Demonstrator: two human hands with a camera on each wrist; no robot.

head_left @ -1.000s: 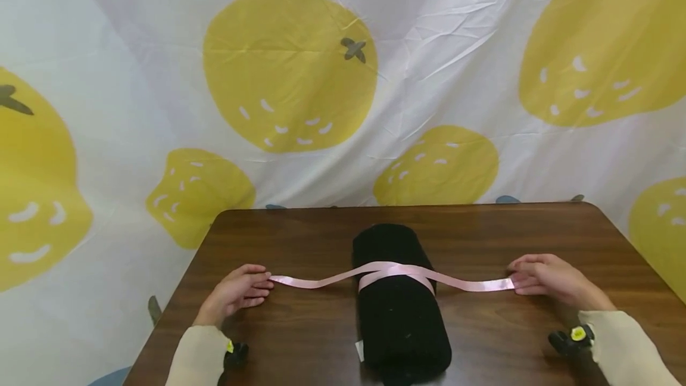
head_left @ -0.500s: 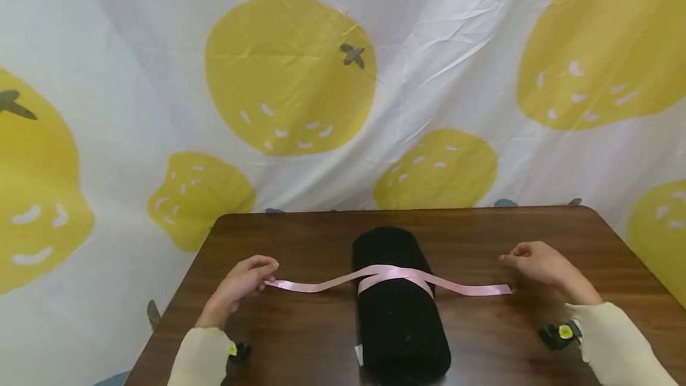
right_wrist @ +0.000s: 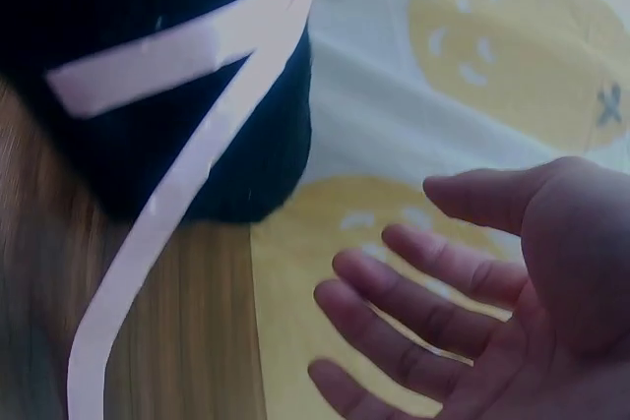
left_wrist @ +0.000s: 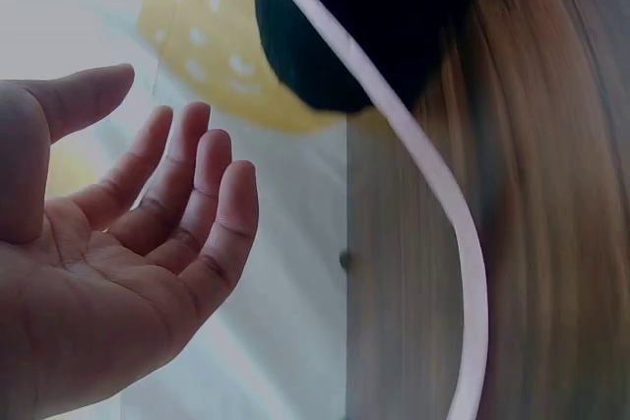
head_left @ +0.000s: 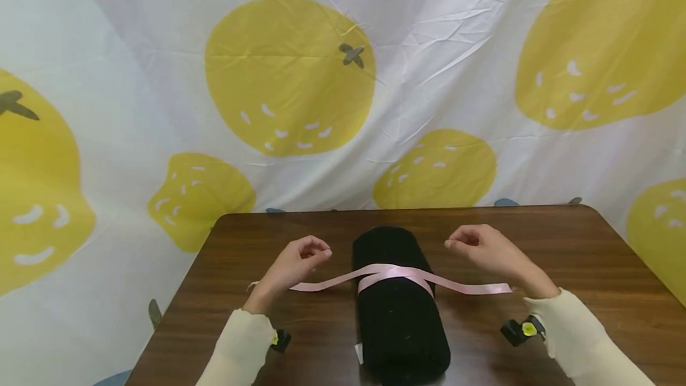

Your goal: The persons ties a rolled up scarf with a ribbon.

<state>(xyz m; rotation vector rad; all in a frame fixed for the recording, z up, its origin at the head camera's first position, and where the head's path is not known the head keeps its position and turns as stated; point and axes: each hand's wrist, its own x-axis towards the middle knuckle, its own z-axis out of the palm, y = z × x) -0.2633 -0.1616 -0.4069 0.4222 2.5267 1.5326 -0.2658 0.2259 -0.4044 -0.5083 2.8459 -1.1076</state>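
Hovering either side of the black roll [head_left: 404,329], the left hand [head_left: 292,265] and right hand [head_left: 492,253] hang loose, holding nothing. The pink ribbon [head_left: 395,271] crosses over the roll on the table [head_left: 311,338]; wrapping seems the current step, and continuing likely calls for pinching both tails [head_left: 477,289].

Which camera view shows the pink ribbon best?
The head view: it shows the ribbon crossing atop the black roll and both tails, one partly hidden by the left hand. Left wrist view: mostly one tail. Right wrist view: two strips meeting, cropped.
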